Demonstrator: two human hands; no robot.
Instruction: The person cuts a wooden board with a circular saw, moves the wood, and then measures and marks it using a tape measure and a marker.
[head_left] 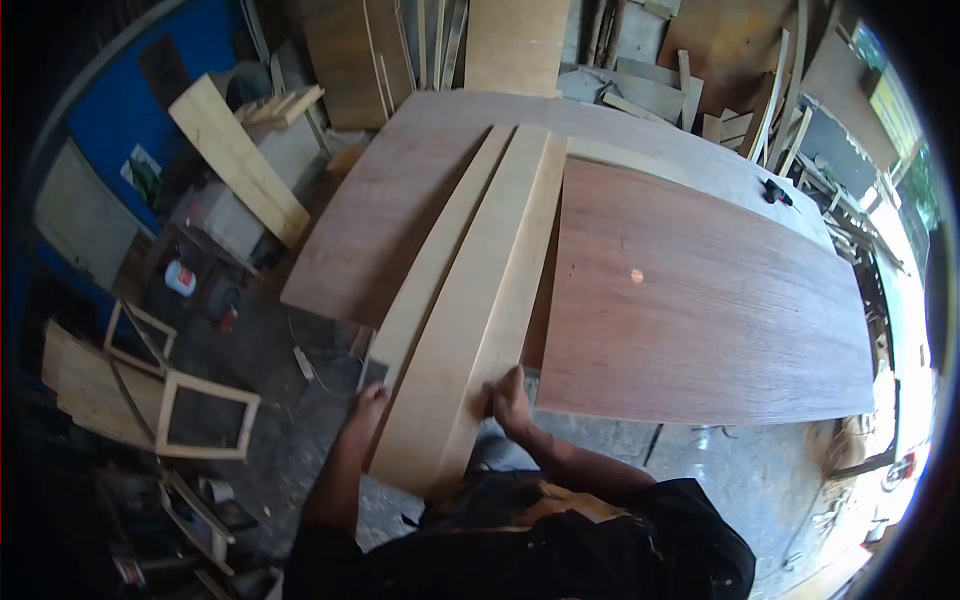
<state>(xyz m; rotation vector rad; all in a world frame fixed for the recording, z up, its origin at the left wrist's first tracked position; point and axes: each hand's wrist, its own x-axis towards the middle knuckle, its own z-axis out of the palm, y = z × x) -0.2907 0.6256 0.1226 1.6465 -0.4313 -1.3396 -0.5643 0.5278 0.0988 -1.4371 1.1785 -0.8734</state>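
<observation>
Long pale wooden boards run away from me over the work surface. My left hand is closed at the near end of the narrow left board. A small dark grey flat piece shows at its fingertips, against that board's end. My right hand is closed on the right edge of the wide board, thumb upward, its other fingers partly hidden. A dark gap separates the two boards, and the wide board's near end reaches toward my body.
A reddish plywood sheet lies to the right, over a larger pale sheet. A cordless drill rests at the far right. Wooden frames and a white tub stand left. Timber and panels lean at the back.
</observation>
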